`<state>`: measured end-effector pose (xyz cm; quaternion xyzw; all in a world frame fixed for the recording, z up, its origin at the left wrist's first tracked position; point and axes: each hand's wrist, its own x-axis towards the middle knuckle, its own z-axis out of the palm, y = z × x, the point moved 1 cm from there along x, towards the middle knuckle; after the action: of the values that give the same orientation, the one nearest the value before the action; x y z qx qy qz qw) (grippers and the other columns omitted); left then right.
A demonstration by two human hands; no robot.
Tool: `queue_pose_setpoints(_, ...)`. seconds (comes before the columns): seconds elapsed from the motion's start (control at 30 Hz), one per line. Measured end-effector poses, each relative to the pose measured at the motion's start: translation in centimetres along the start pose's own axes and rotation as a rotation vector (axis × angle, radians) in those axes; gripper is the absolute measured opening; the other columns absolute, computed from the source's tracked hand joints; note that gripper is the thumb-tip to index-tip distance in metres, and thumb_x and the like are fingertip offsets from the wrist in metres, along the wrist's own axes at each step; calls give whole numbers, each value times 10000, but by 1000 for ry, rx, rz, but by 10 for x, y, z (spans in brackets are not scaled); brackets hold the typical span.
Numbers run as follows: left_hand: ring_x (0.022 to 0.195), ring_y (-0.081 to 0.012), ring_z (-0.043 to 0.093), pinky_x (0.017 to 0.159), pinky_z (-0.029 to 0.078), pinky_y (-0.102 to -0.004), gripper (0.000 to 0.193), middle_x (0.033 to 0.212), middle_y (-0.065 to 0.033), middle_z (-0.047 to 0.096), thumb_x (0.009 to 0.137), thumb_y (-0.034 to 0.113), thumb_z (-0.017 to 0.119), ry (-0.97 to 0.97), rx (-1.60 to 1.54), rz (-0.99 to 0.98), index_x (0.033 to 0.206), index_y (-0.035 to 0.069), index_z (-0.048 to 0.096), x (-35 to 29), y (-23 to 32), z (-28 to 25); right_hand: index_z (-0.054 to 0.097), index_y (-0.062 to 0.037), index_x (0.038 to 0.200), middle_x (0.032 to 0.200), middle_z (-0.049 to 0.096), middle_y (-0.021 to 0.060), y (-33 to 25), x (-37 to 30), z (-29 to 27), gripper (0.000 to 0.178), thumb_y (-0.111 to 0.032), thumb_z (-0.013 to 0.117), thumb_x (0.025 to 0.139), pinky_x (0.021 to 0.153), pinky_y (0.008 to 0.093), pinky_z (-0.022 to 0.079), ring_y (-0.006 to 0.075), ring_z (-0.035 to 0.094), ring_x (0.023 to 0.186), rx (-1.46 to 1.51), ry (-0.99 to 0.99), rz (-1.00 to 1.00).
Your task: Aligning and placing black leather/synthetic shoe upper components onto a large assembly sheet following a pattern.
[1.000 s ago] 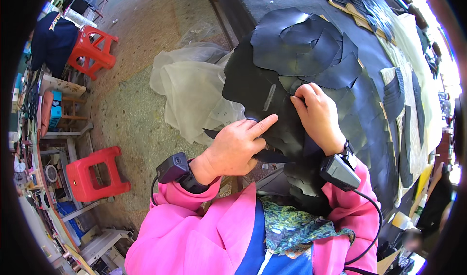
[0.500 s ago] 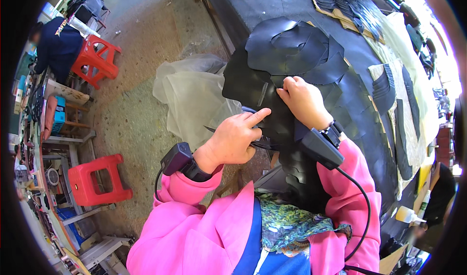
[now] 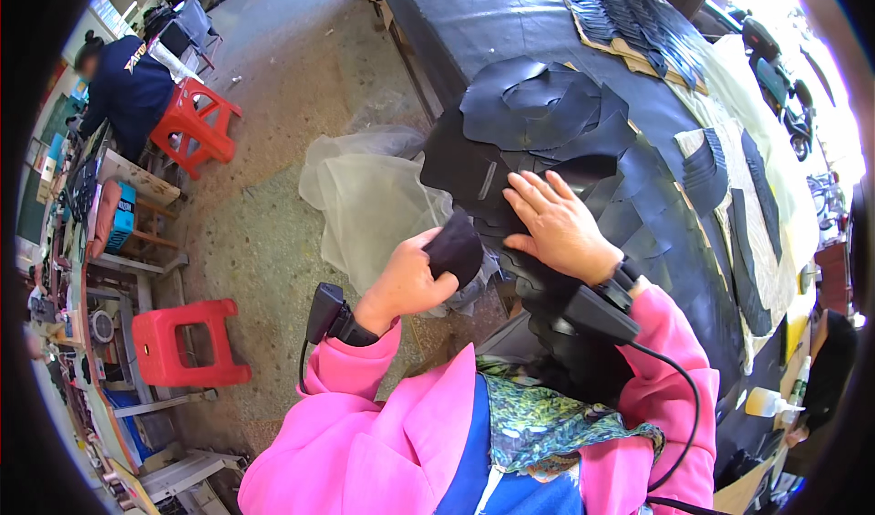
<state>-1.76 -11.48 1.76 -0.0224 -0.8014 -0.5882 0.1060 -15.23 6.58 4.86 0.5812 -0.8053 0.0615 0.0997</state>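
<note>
My left hand [image 3: 406, 276] is closed on a small dark leather-like piece [image 3: 458, 252], held up at the near left edge of the pile. My right hand [image 3: 567, 231] lies palm down, fingers stretched out, on the overlapping black leather-like pieces. Under and beyond its fingertips is a wide black piece [image 3: 453, 161] with a short grey strip [image 3: 488, 180] on it. Farther back, rounded black pieces [image 3: 524, 118] overlap in layers. A curled flap [image 3: 591, 169] rises just past my right fingers.
Beneath the pieces is a black-covered table [image 3: 428, 14]. Fringed black pieces [image 3: 629, 14] lie at its far end, dark strips [image 3: 749, 242] at the right. Clear plastic sheeting [image 3: 355, 187] hangs at the left. A red stool [image 3: 146, 351] stands on the floor; a person [image 3: 132, 100] sits farther off.
My right hand has gone from a pinch on the leather to lying flat. My left hand, whose index finger was extended, now holds the dark piece raised and slightly nearer. My view has shifted a little.
</note>
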Motion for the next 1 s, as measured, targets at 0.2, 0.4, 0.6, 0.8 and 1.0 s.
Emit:
queue_pose_setpoints(0.2, 925, -145, 565, 855, 435, -296, 286, 1009, -52, 614, 773, 30, 536, 82, -290, -141, 1053, 1, 579, -6, -6, -11, 428, -84, 1306, 1401, 337, 147, 9, -9, 14, 624, -499, 500, 844, 1069, 431, 231, 288, 313, 1297, 11, -91, 47)
queue_pose_setpoints(0.4, 913, -96, 548, 810, 449, -265, 226, 1023, -29, 608, 886, 116, 548, 124, -543, -185, 1076, -3, 577, -7, 13, 9, 508, -29, 1194, 1320, 413, 161, -2, -3, -14, 542, -331, 656, 769, 1026, 432, 282, 307, 373, 1240, 350, 176, 121)
queue_pose_setpoints(0.6, 846, -79, 540, 744, 455, -258, 216, 929, -18, 599, 883, 131, 578, -2, -511, -183, 1047, -9, 572, -4, 11, 17, 426, 15, 1216, 1142, 492, 207, -63, -3, -35, 611, -189, 704, 712, 902, 400, 412, 363, 486, 1066, 712, 153, 53)
queue_pose_setpoints(0.8, 803, -56, 525, 700, 454, -240, 179, 874, -1, 597, 874, 120, 596, -9, -552, -154, 993, -13, 586, -10, 14, 26, 492, 15, 1163, 1013, 530, 152, -64, -1, -29, 468, -143, 660, 755, 829, 348, 450, 302, 555, 942, 1054, 107, 248)
queue_pose_setpoints(1.0, 749, -45, 493, 649, 433, -226, 148, 802, 38, 572, 876, 120, 596, -8, -488, -199, 949, -9, 601, -11, 12, 25, 593, -12, 999, 850, 572, 143, -50, 7, -32, 196, -85, 566, 819, 701, 358, 467, 314, 580, 802, 879, 206, 217)
